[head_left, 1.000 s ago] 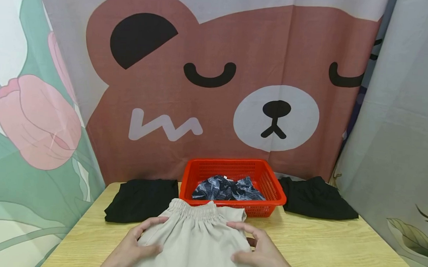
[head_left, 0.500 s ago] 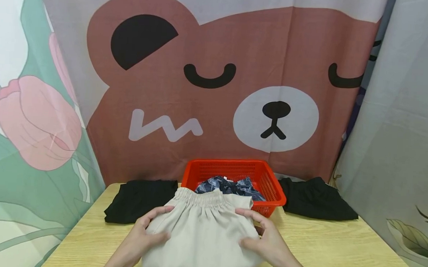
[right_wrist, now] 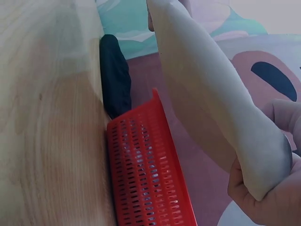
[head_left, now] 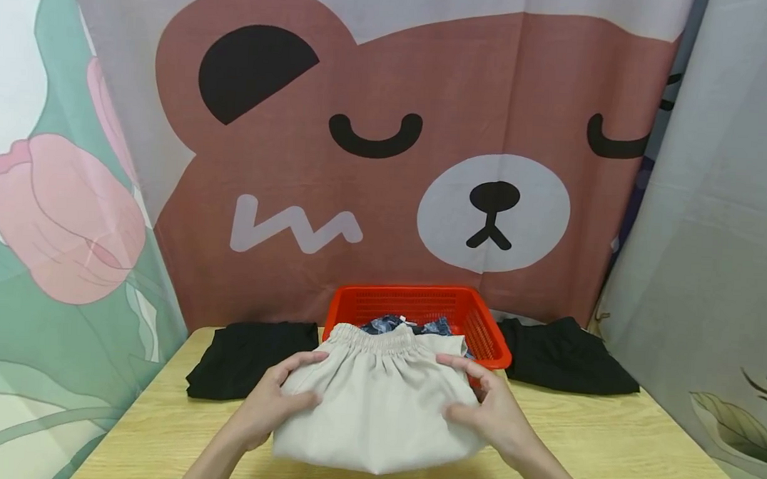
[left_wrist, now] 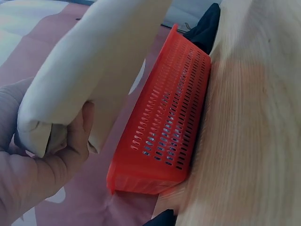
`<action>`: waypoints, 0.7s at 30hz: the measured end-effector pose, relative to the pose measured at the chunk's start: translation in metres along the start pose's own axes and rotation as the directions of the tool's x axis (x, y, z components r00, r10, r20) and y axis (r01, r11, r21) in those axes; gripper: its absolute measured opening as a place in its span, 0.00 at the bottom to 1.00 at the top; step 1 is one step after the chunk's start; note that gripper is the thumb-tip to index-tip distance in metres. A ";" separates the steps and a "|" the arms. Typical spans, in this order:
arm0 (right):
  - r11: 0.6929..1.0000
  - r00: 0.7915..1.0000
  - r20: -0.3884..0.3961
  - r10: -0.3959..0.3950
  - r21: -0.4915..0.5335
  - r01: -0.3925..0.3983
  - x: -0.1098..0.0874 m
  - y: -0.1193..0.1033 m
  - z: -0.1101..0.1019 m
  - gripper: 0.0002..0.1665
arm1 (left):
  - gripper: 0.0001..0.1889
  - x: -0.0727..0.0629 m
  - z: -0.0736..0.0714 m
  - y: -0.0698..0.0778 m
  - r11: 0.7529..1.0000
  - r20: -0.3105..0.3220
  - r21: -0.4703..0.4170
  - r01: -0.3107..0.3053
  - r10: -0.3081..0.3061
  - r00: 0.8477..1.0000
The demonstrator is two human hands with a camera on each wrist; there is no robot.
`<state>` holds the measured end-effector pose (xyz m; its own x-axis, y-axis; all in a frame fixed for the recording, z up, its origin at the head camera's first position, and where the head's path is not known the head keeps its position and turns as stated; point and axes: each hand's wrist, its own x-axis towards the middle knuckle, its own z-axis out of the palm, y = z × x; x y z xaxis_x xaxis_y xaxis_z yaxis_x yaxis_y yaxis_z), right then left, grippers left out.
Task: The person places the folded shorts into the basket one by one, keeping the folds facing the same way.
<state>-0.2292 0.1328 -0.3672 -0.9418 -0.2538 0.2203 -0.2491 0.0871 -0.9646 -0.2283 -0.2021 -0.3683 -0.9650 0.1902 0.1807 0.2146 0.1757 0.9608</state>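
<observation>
Folded beige elastic-waist pants [head_left: 379, 411] are held up between both hands, gathered waistband facing away toward the red basket [head_left: 495, 337]. My left hand [head_left: 280, 399] grips their left side, thumb on top and fingers underneath. On the opposite side my right hand [head_left: 495, 409] holds them the same way. In the left wrist view, the folded edge of the pants [left_wrist: 80, 70] is raised off the tabletop, with the left hand [left_wrist: 47, 174] wrapped round one end. The right wrist view shows the right hand [right_wrist: 273, 202] pinching the other end. Their waistband overlaps the basket's front in the head view.
Inside the basket lies a dark blue-grey patterned cloth [head_left: 382, 324], partly hidden by the pants. Folded black garments sit on either side, one on the left [head_left: 249, 362] and one on the right [head_left: 568, 356]. A bear-print curtain [head_left: 384, 218] hangs behind the wooden table [head_left: 606, 449].
Both hands have carried the beige pants up and forward, slightly to the right, toward the basket. The waistband now covers the basket's front rim and more of the patterned cloth.
</observation>
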 end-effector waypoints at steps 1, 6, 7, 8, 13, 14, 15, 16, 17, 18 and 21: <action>1.000 1.000 0.001 -0.004 0.001 0.004 0.001 0.000 -0.001 0.38 | 0.30 0.002 0.000 0.000 1.000 0.016 -0.001 -0.012 0.012 1.000; 1.000 1.000 -0.006 -0.012 -0.006 0.012 0.005 -0.002 -0.009 0.38 | 0.29 0.013 -0.001 0.002 0.999 0.056 -0.020 -0.033 0.034 0.998; 1.000 1.000 -0.005 -0.014 -0.008 0.014 0.006 -0.003 -0.011 0.38 | 0.29 0.015 -0.002 0.003 0.999 0.057 -0.020 -0.034 0.035 0.998; 1.000 1.000 -0.004 -0.019 -0.013 0.019 0.007 -0.003 -0.012 0.39 | 0.28 0.016 -0.001 0.003 0.999 0.056 -0.018 -0.037 0.038 0.998; 0.999 0.999 0.006 -0.034 -0.035 0.034 0.013 -0.004 -0.022 0.39 | 0.27 0.023 0.002 0.005 0.998 0.043 -0.022 -0.059 0.060 0.997; 0.999 0.999 0.007 -0.034 -0.034 0.034 0.015 -0.005 -0.023 0.39 | 0.27 0.025 0.003 0.005 0.998 0.040 -0.023 -0.064 0.065 0.997; 0.999 0.999 0.009 -0.033 -0.028 0.034 0.016 -0.005 -0.025 0.39 | 0.27 0.027 0.003 0.006 0.997 0.037 -0.026 -0.070 0.071 0.997; 0.999 0.999 0.011 -0.034 -0.022 0.034 0.018 -0.005 -0.026 0.39 | 0.26 0.028 0.004 0.006 0.997 0.033 -0.027 -0.075 0.076 0.997; 0.999 0.999 0.009 -0.036 -0.021 0.036 0.019 -0.005 -0.028 0.39 | 0.26 0.030 0.004 0.007 0.996 0.029 -0.026 -0.082 0.083 0.996; 0.999 0.999 0.004 -0.039 -0.023 0.039 0.021 -0.006 -0.029 0.39 | 0.26 0.032 0.004 0.008 0.996 0.025 -0.024 -0.090 0.090 0.996; 0.999 0.999 0.001 -0.047 -0.026 0.047 0.025 -0.008 -0.031 0.39 | 0.25 0.037 0.004 0.010 0.994 0.021 -0.014 -0.105 0.105 0.994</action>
<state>-0.2574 0.1557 -0.3497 -0.9289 -0.2584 0.2653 -0.2989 0.1002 -0.9490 -0.2611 -0.1892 -0.3533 -0.9337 0.2275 0.2764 0.3125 0.1417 0.9393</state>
